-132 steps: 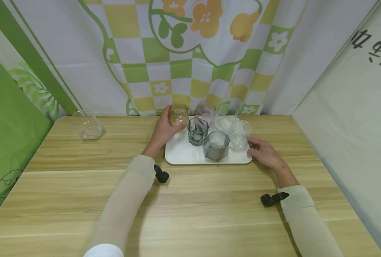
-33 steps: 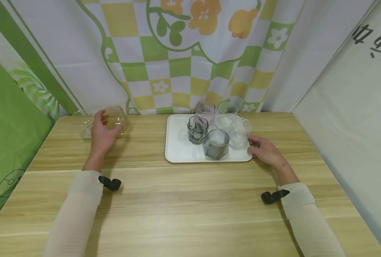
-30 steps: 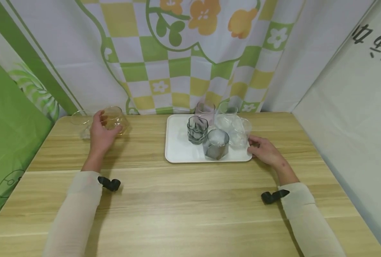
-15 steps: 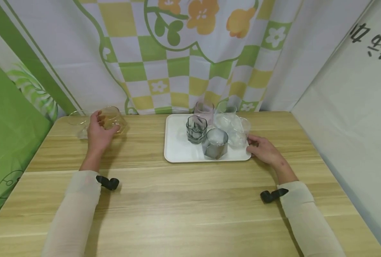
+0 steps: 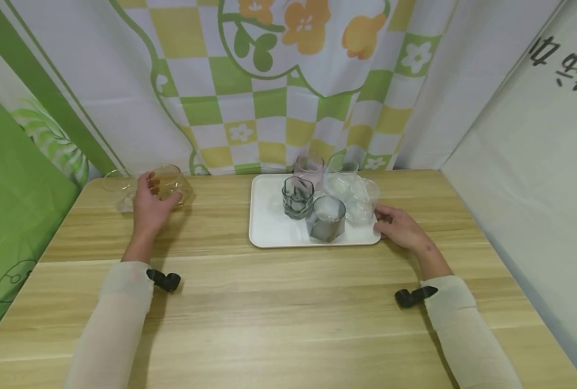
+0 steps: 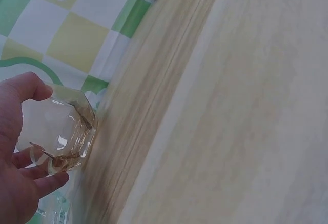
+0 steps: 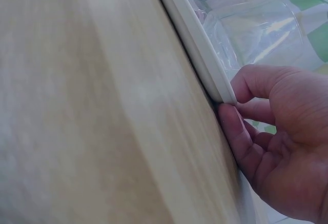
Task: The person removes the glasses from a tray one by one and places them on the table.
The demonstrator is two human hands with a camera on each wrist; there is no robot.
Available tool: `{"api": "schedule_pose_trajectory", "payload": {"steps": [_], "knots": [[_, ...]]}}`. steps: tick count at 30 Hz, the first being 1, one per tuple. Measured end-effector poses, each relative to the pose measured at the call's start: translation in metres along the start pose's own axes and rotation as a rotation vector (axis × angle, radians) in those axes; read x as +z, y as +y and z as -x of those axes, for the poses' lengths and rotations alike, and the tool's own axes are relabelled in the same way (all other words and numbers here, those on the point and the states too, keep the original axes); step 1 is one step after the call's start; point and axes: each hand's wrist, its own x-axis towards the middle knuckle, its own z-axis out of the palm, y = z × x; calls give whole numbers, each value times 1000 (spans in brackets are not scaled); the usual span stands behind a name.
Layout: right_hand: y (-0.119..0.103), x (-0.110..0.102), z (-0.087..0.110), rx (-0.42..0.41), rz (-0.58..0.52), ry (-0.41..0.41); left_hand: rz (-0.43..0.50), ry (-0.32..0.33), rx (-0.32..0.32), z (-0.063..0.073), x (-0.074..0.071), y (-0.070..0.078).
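Observation:
At the left back of the table, my left hand (image 5: 151,208) holds an amber-tinted glass (image 5: 179,186), which stands upright. In the left wrist view, thumb and fingers lie on opposite sides of this faceted glass (image 6: 77,126). Close beside it is a clear glass (image 5: 115,186), partly hidden behind the hand. My right hand (image 5: 401,229) pinches the near right corner of a white tray (image 5: 269,229); the right wrist view shows finger and thumb on the tray rim (image 7: 205,62). On the tray stand a dark ribbed glass (image 5: 298,200), a grey faceted glass (image 5: 326,219), a pinkish glass (image 5: 309,168) and two clear glasses (image 5: 361,202).
A wooden table (image 5: 288,308) carries everything. Behind its back edge hangs a checked, flowered curtain (image 5: 269,108). Green cloth (image 5: 16,178) hangs at the left, and a pale cloth with dark characters (image 5: 536,162) at the right.
Over the last several seconds my left hand carried the amber glass from the tray's left end to beside the clear glass. Within the last second both hands stay nearly still.

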Motion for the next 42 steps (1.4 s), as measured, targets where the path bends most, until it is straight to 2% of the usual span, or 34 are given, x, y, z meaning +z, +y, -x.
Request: {"api": "schedule_pose_trajectory", "payload": {"steps": [10, 23, 29, 36, 42], "knots": [[2, 0, 0, -15, 1, 2, -32, 2, 32, 2, 0, -1], [1, 1, -1, 15, 22, 4, -51, -31, 44, 4, -3, 0], [1, 1, -1, 16, 12, 7, -54, -11, 67, 6, -2, 3], [0, 1, 0, 19, -8, 0, -47, 36, 133, 9, -2, 14], [0, 1, -1, 10, -17, 2, -53, 98, 218, 15, 1, 34]]}}
